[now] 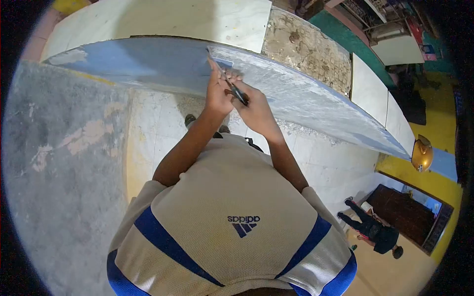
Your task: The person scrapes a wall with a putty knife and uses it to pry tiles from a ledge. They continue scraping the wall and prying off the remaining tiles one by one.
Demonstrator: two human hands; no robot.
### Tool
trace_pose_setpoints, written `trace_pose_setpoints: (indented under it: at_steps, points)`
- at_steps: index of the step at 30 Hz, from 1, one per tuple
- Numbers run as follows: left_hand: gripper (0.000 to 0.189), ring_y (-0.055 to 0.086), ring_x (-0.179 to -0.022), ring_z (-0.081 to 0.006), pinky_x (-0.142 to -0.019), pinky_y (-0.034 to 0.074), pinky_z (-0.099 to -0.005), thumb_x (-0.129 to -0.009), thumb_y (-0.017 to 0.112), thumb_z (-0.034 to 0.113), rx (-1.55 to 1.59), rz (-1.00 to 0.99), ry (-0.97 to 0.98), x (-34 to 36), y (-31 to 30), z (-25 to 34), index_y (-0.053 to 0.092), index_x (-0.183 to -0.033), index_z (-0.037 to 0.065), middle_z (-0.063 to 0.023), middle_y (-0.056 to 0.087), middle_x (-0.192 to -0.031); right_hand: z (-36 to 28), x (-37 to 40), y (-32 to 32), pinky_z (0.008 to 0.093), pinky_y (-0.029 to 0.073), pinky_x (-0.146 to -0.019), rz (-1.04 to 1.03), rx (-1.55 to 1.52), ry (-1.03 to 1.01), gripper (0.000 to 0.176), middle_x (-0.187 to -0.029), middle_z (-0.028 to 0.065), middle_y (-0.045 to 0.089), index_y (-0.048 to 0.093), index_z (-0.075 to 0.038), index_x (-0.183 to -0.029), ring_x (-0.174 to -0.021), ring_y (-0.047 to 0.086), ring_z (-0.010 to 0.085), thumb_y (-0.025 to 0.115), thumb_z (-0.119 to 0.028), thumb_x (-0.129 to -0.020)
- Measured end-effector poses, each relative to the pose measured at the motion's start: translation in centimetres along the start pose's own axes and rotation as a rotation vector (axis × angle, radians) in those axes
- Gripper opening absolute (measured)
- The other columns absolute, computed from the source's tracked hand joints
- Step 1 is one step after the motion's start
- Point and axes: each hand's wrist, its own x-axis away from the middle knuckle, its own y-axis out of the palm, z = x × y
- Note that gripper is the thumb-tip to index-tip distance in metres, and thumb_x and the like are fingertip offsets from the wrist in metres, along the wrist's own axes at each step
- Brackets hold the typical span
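A scraper with a dark handle [240,95] and a long thin blade slants up and left against the blue wall face [168,56]. My right hand [254,111] is closed around the handle. Higher up, my left hand [218,93] grips the blade part, its thumb stretched along it toward the tip. The blade's tip meets the wall near its top edge; its exact shape is partly hidden by my fingers. Right of my hands the blue paint is scuffed and whitish, while the left stretch is more evenly blue.
Pale tiles [197,17] and a rough bare mortar patch [306,49] top the low wall. A gold helmet [421,154] sits at its right end. Behind, at lower right, a person in dark clothes [375,229] stands near a doorway. A grey patchy wall [69,148] rises at left.
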Motion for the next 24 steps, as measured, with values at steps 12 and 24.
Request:
trace_pose_setpoints:
  at_steps: [12,24]
  points:
    - [0.046,0.051,-0.074,-0.02,-0.081,0.047,-0.0357,-0.103,0.048,0.055,-0.073,0.013,-0.014,0.6,1.2,0.1,0.047,-0.084,0.013,-0.0034,0.048,-0.074,-0.2,0.2,0.6,0.0386,0.052,-0.089,-0.011,0.023,0.102,0.039,-0.113,0.0274,0.067,0.061,-0.001,-0.129,-0.105,0.068,0.0399,0.064,-0.008,-0.091]
    - [0.042,0.058,-0.072,-0.0144,-0.07,0.05,-0.0328,-0.106,0.049,0.044,-0.649,0.091,0.103,1.2,-0.7,4.2,0.058,-0.086,0.009,-0.0005,0.056,-0.072,5.0,-0.2,5.2,0.0451,0.052,-0.074,0.187,0.09,-0.282,0.038,-0.09,0.0209,0.069,0.057,0.002,-0.13,-0.085,0.07,0.0383,0.058,-0.018,-0.098]
